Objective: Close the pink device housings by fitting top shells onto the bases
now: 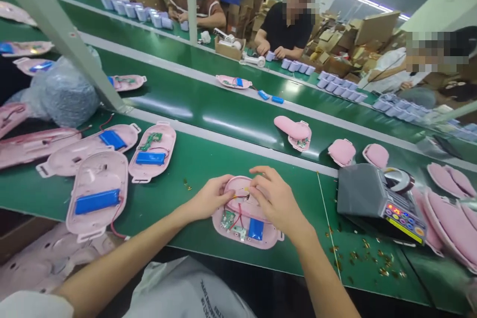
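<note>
A pink shell (pixel 266 242) with green circuit boards, red wires and a blue battery (pixel 255 229) lies at the bench's front edge. Over its far side a second pink piece (pixel 238 203) is tilted up, with wires and a bit of yellow tape on it. My left hand (pixel 213 197) grips the left end of that upper piece between thumb and fingers. At its right side, my right hand (pixel 274 196) has thumb and index finger close together at the wires and tape, other fingers raised; whatever the fingertips pinch is too small to make out.
Pink shells with blue batteries (pixel 97 201) lie to the left. On the right stand a grey tape dispenser (pixel 372 203), scattered brown scraps (pixel 383 261) and pink pieces (pixel 447 218). Beyond, a conveyor (pixel 208 114) carries more shells; people work across it beside purple cups (pixel 341 87).
</note>
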A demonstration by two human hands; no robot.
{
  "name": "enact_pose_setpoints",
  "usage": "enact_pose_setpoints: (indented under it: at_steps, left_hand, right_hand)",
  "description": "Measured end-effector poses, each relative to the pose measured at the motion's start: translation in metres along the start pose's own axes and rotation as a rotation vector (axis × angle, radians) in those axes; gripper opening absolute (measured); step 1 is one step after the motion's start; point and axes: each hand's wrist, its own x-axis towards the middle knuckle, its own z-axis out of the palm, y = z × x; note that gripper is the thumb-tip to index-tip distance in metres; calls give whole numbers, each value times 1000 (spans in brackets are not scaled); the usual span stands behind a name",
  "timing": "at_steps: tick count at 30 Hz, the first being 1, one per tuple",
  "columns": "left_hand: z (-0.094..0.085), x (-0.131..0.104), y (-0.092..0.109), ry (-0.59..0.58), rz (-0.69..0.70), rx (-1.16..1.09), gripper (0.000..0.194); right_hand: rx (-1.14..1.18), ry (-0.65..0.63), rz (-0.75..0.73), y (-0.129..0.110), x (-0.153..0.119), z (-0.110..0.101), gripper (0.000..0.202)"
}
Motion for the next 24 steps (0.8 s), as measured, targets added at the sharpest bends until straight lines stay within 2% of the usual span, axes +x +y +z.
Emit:
enact_pose_setpoints:
  at_steps: [2,5,9,12,15,17,19,21,24]
  left_hand:
    - [0,-2,1,5,20,4,26]
    - [-1,-3,2,22,32,44,23]
    - [-2,-3,1,32,60,79,22]
    - [-2,-3,-1,17,70,87,21]
    - [-2,-4,-3,10,77,65,20]
    - [-2,-5,-5,37,63,62,19]
    - [-2,-6,-5,88,40,85,18]
    - [-1,-7,-4,128,44,114,20]
    - [2,-8,-3,110,88,154,23]
  right_hand:
    - [-80,-82,-10,2,10,8,17]
    - [-168,-124,-28,6,13,14,17]
    - [-235,-110,-55,4,11,18,21]
    - [-296,-47,-45,-1,13,24,20]
    - [-368,17,138,-4,17,24,21]
    - [-376,-10,336,-4,21,19,31]
    - [-300,-73,460,-2,24,12,32]
    - [-175,-135,434,0,26,6,21]
    - [-74,-122,263,2,22,4,18]
